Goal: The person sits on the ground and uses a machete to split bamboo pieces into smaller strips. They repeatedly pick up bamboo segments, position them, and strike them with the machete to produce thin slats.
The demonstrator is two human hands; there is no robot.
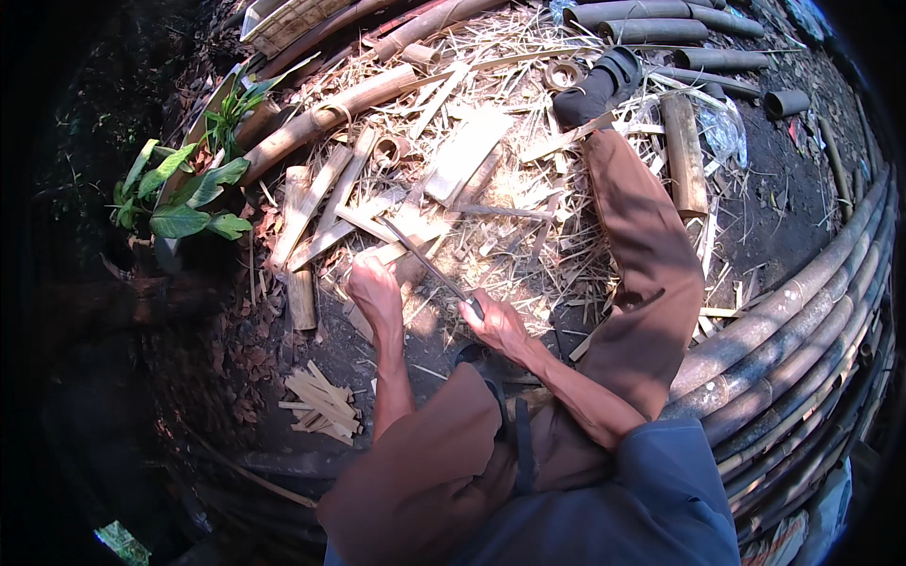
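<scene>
My right hand [498, 330] is closed round the handle of a long, narrow knife [427, 264]. Its dark blade slants up and to the left, above my left hand. My left hand [377, 291] is closed on the near end of a pale bamboo strip [394, 251], which runs off to the right beneath the blade. Whether the edge touches the strip, I cannot tell. Beyond the hands, a wide split bamboo slat [466, 157] lies in bright sun over other pieces. A small heap of short cut strips [321, 404] rests on the dark soil left of my knee.
Shavings [557, 226] litter the ground between my legs. Long bamboo poles [774, 349] are stacked along the right side. A thick bamboo pole [330, 115] lies at the far left near a leafy plant [184, 193]. A short bamboo section [683, 156] stands beside my outstretched right leg.
</scene>
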